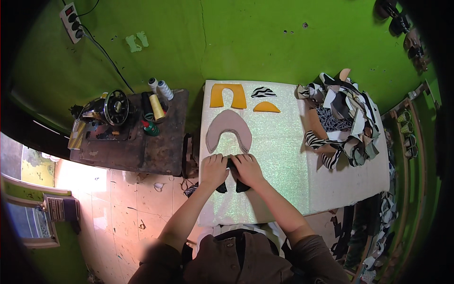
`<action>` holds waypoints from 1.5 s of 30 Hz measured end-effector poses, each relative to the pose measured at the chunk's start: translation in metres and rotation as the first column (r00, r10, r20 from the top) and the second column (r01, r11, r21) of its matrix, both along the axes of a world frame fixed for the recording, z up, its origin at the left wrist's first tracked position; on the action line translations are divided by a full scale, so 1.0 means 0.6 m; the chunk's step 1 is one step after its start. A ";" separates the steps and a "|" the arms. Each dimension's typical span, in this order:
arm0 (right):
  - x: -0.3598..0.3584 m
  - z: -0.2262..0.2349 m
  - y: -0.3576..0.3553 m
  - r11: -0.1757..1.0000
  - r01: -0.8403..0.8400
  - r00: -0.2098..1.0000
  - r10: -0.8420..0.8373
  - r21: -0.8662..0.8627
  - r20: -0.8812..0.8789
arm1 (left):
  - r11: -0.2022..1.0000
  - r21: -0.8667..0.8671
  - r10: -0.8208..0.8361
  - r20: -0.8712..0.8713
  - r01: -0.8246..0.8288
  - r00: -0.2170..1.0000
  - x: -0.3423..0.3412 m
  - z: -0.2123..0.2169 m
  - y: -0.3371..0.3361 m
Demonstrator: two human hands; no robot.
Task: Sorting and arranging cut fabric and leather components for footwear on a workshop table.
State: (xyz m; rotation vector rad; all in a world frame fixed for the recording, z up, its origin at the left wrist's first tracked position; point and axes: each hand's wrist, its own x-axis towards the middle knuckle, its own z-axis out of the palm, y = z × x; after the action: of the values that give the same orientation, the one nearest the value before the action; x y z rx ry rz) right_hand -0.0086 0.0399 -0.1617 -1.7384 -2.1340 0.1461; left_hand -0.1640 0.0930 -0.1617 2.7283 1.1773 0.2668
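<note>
Brown shirt (231,259) cut off below, hands (215,169) (248,169) nearly together on black piece (242,186), mostly hidden, grip unclear

Sewing machine (116,108) beside thread cones (156,107).

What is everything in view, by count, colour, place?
work table: one, pale, centre
curved pieces: stack, uncounted, mauve, work table's left
black piece: count unclear, black, below curved pieces
arch piece: one visible, yellow, work table's far left
semicircles: two visible, one striped, one yellow, beside arch piece
scrap pile: one, mixed, work table's right
dark table: one, brown, left
sewing machine: one, black, dark table
thread cones: four, white, yellow, dark, dark table
bottle: one, green, dark table
power strip: one, white, upper left
far wall: one, green, background
floor: one, pale, lower left
sleeves: two, brown, lower edge
left hand, right hand: one each, bare, on black piece
</note>
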 end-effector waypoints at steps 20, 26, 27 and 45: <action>-0.021 -0.019 -0.056 0.986 0.165 0.986 -0.166 0.027 0.036 | 0.983 0.179 -0.048 0.000 0.048 0.999 -0.012 0.007 -0.037; -0.025 -0.033 -0.069 0.977 0.186 0.982 -0.186 -0.106 0.014 | 0.988 0.150 0.052 -0.049 -0.044 0.997 -0.030 -0.036 -0.055; -0.025 -0.034 -0.067 0.976 0.185 0.983 -0.185 -0.118 0.010 | 0.987 0.153 0.049 -0.049 -0.041 0.998 -0.030 -0.038 -0.053; 0.169 0.023 -0.148 0.974 0.209 0.970 -0.195 0.087 -0.148 | 0.968 0.209 0.102 0.175 -0.139 0.979 0.184 0.047 -0.131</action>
State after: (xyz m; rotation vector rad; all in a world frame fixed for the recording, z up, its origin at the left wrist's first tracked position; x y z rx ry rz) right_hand 0.0929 -0.0491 -0.1481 -1.8170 -1.8226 0.0974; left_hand -0.0537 0.0142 -0.1336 2.7535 1.3417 0.6613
